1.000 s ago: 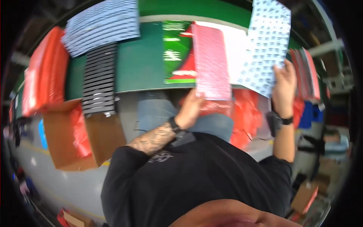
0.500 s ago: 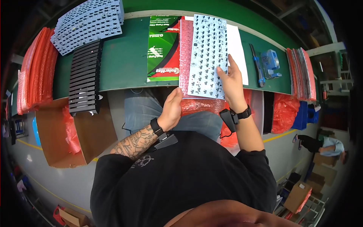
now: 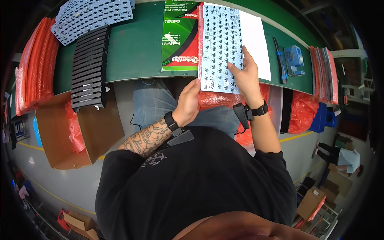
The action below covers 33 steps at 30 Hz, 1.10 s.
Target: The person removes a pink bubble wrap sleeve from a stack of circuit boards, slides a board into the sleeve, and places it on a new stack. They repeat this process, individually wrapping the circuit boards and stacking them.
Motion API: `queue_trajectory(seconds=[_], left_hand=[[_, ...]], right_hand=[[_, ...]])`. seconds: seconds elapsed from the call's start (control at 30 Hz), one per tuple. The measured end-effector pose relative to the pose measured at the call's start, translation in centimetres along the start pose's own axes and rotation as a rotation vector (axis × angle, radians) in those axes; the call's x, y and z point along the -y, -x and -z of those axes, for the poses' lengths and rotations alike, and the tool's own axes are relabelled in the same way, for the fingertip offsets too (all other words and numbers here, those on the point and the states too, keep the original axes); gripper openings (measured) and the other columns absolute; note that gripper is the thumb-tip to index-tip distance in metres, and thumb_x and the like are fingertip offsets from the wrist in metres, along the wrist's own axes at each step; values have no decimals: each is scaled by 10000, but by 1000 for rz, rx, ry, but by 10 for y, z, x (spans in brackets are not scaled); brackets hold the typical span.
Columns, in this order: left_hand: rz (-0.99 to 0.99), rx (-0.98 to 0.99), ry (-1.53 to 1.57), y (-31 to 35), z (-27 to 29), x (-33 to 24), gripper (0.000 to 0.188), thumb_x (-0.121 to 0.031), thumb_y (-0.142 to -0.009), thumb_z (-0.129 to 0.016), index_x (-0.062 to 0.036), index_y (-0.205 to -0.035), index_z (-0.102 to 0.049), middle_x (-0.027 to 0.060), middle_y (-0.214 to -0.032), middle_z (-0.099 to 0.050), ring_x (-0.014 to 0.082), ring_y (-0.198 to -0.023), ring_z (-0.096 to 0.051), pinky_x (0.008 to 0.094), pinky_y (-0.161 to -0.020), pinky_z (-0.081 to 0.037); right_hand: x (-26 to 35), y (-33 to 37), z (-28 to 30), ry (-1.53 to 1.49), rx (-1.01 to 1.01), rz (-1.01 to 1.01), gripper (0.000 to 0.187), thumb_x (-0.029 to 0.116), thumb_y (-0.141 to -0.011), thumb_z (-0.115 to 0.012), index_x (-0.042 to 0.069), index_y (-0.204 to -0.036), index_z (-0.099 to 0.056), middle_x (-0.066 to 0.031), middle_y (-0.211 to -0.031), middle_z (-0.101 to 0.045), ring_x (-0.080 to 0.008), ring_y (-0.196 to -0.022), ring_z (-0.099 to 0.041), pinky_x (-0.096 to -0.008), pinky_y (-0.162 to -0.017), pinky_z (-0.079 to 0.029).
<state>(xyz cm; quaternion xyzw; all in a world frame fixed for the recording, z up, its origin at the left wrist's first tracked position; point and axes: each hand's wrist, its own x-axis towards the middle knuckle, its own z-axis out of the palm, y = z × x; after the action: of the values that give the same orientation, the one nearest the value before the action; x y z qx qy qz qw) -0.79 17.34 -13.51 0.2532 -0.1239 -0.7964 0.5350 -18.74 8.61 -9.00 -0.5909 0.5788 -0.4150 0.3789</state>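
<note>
- Grip: right hand lies on the pale perforated panel, thumb and fingers pinching its right edge; left hand clasps the panel's near left corner.
- Change: a second ago the panel was lifted high in the right hand, clear of the counter; now it lies flat there on a red bubble-wrap sleeve, near edge overhanging. Judged: panel set down for wrapping or checking.
- Left of the panel, touching: green and red printed sheet.
- Right of the panel, partly under it: white paper sheet.
- Further right: blue utility knife, blue tape dispenser, upright stack of wrapped panels.
- Far left of the panel: black slatted tray, more pale panels, red sleeve pile.
- Below the counter edge, left: open cardboard box.
- Obstruction: none on the panel beyond the hands themselves.
</note>
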Motion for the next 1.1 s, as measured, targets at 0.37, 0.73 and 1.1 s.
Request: queue_trajectory(seconds=[0.37, 0.73, 1.1], left_hand=[[4, -11, 98, 0, -1, 2, 411, -232, -1099, -362, 71, -1353, -476, 174, -1329, -585, 253, -1216, -592, 406, -1059, -471], [29, -5, 88, 3, -5, -3, 429, -250, -1101, -332, 52, -1380, -452, 178, -1355, -570, 277, -1239, -585, 441, -1067, -469], [41, 14, 155, 1, -2, 0, 424, -232, -1100, -336, 63, -1388, -434, 184, -1365, -557, 284, -1252, -574, 452, -1080, -463]], right_hand=[[14, 3, -3, -134, 2, -75, 762, -88, -879, -630, -126, -1520, -219, -225, -1206, -633, -196, -1034, -657, -291, -874, -538], [-3, -4, -1, 2, 9, -1, 734, -80, -888, -622, -134, -1511, -238, -242, -1266, -604, -209, -1085, -638, -292, -905, -523], [-7, -3, -2, 46, 4, 40, 721, -85, -882, -614, -145, -1502, -250, -267, -1381, -531, -247, -1217, -577, -335, -1022, -466]])
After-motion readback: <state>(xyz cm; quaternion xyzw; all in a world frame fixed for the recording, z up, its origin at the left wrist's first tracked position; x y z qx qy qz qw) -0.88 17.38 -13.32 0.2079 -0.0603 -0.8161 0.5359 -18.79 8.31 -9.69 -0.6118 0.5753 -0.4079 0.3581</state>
